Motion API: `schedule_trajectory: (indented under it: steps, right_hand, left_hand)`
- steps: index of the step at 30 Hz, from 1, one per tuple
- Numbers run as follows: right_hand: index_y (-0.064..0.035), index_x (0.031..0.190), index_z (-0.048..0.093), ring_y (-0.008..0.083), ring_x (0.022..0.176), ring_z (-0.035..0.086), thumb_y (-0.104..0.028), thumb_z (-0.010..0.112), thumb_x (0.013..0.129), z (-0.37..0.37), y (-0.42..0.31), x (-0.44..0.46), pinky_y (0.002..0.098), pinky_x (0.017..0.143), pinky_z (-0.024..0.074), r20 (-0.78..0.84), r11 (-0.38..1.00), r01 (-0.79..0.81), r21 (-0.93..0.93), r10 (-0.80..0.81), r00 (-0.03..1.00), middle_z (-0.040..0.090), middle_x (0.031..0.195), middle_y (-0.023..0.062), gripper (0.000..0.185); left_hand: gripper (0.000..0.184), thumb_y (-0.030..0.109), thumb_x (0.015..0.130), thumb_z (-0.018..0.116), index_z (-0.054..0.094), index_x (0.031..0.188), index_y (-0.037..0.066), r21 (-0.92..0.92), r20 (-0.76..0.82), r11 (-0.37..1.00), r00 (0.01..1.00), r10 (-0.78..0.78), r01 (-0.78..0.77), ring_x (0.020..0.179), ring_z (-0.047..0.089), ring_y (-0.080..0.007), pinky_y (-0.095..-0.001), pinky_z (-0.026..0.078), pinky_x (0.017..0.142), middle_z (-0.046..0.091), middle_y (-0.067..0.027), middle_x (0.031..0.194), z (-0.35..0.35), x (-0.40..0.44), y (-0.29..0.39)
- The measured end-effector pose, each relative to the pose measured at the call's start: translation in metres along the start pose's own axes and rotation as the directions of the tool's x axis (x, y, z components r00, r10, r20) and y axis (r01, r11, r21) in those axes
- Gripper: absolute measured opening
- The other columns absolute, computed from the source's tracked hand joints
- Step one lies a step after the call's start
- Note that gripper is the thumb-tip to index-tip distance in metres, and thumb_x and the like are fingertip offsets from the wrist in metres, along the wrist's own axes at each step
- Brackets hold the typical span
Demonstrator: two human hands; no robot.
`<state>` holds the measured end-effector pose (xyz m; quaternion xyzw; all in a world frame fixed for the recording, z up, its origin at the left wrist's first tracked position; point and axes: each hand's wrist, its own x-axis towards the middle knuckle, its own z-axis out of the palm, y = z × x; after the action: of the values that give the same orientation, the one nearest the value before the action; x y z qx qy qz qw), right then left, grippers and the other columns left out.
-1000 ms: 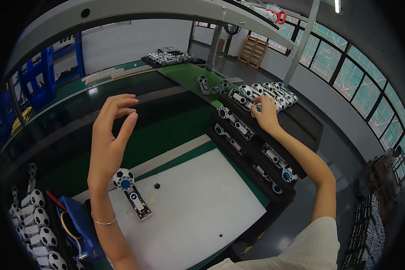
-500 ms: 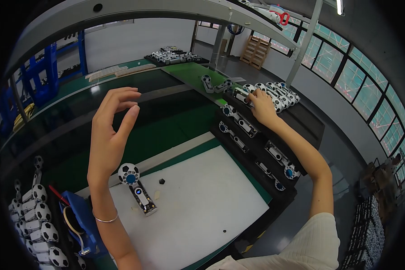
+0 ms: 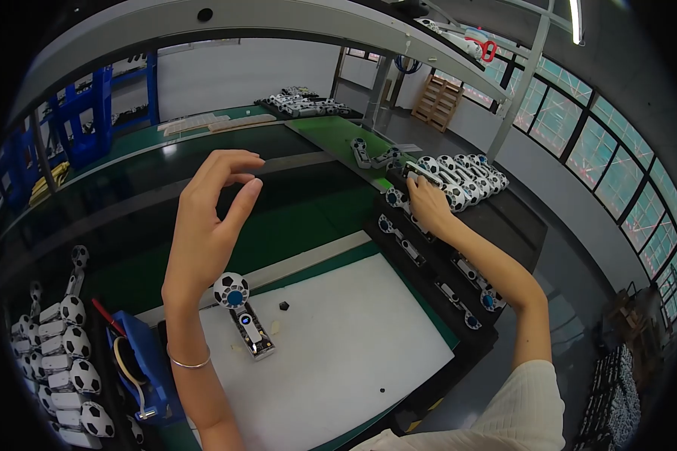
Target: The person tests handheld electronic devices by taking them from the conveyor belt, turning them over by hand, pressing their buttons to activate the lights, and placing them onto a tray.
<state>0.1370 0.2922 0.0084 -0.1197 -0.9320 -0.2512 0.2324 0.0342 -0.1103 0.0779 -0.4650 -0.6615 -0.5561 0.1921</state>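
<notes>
My left hand (image 3: 207, 225) is raised above the near side of the bench, fingers curved and thumb apart, holding nothing. Below it, a device with a football-patterned round head (image 3: 252, 331) lies face up on the white work mat (image 3: 353, 331), its body showing a circuit board. My right hand (image 3: 429, 207) reaches out to the black foam tray (image 3: 440, 263), fingers bent down among the devices in its upper slots. Its fingertips partly cover one device, so what they pinch, if anything, is hidden. Beside that hand, another football-headed device (image 3: 396, 198) sits in the tray.
Finished-looking football devices (image 3: 466, 177) stand in rows beyond the tray. More are stacked at the left (image 3: 71, 361), by a blue tape dispenser (image 3: 143, 361). A small black pentagon piece (image 3: 283, 306) lies on the mat. A dark conveyor belt (image 3: 308, 203) runs behind; a metal beam (image 3: 301, 26) crosses above.
My right hand has come slightly nearer along the tray, from the farthest slot towards the one before it. My left hand stays raised and open. The view has shifted a little.
</notes>
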Motion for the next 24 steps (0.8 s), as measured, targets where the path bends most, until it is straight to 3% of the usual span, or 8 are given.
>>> schedule_trajectory:
  steps: [5, 12, 13, 16, 24]
  right_hand:
    - [0.0009, 0.105, 0.048, 0.0335, 0.084, 0.061, -0.004, 0.064, 0.068, -0.021, -0.011, 0.003, 0.0391, 0.063, 0.0517, 0.047, 0.996, 0.022, 0.089, -0.027, 0.999, 0.054, 0.093, 0.0206, 0.040]
    - [0.0006, 0.110, 0.047, 0.0334, 0.080, 0.060, -0.007, 0.063, 0.073, -0.010, -0.011, -0.001, 0.0397, 0.064, 0.0508, 0.032, 0.997, 0.065, 0.030, -0.066, 0.997, 0.052, 0.095, 0.0205, 0.041]
    - [0.0005, 0.103, 0.049, 0.0337, 0.082, 0.060, -0.007, 0.062, 0.073, -0.012, -0.009, -0.001, 0.0388, 0.062, 0.0512, 0.023, 0.996, 0.075, 0.039, -0.076, 0.997, 0.054, 0.092, 0.0206, 0.034]
    - [0.0002, 0.102, 0.049, 0.0330, 0.083, 0.060, -0.008, 0.061, 0.074, -0.014, -0.004, -0.004, 0.0389, 0.063, 0.0509, 0.043, 0.998, 0.060, 0.029, -0.061, 0.997, 0.055, 0.092, 0.0201, 0.032]
    - [-0.0004, 0.106, 0.049, 0.0330, 0.083, 0.059, -0.009, 0.064, 0.073, -0.021, -0.011, -0.004, 0.0404, 0.064, 0.0498, 0.032, 0.997, 0.045, 0.065, -0.047, 0.998, 0.053, 0.090, 0.0179, 0.037]
  left_hand:
    - [0.023, 0.019, 0.090, 0.054, 0.060, 0.104, 0.002, -0.009, 0.005, 1.000, 1.000, 0.006, -0.006, 0.093, 0.061, -0.0213, -0.0316, 0.044, 0.089, 0.060, -0.0100, 0.107, 0.001, 0.003, 0.001]
    - [0.022, 0.017, 0.089, 0.055, 0.060, 0.104, 0.002, 0.033, -0.013, 0.999, 1.000, 0.003, -0.002, 0.094, 0.061, -0.0211, -0.0310, 0.045, 0.087, 0.060, -0.0099, 0.105, -0.007, -0.002, 0.004]
    - [0.021, 0.017, 0.089, 0.055, 0.060, 0.104, 0.002, 0.043, -0.027, 0.999, 1.000, 0.011, -0.010, 0.094, 0.061, -0.0211, -0.0309, 0.045, 0.087, 0.061, -0.0099, 0.104, -0.009, -0.002, 0.004]
    - [0.022, 0.017, 0.089, 0.055, 0.060, 0.104, 0.002, 0.028, -0.038, 1.000, 0.999, 0.005, -0.004, 0.094, 0.061, -0.0212, -0.0306, 0.045, 0.086, 0.061, -0.0101, 0.104, -0.015, -0.003, 0.005]
    - [0.024, 0.018, 0.089, 0.055, 0.059, 0.104, 0.001, 0.001, -0.034, 1.000, 0.999, -0.002, 0.002, 0.092, 0.062, -0.0211, -0.0307, 0.046, 0.081, 0.061, -0.0112, 0.102, -0.022, -0.003, 0.003]
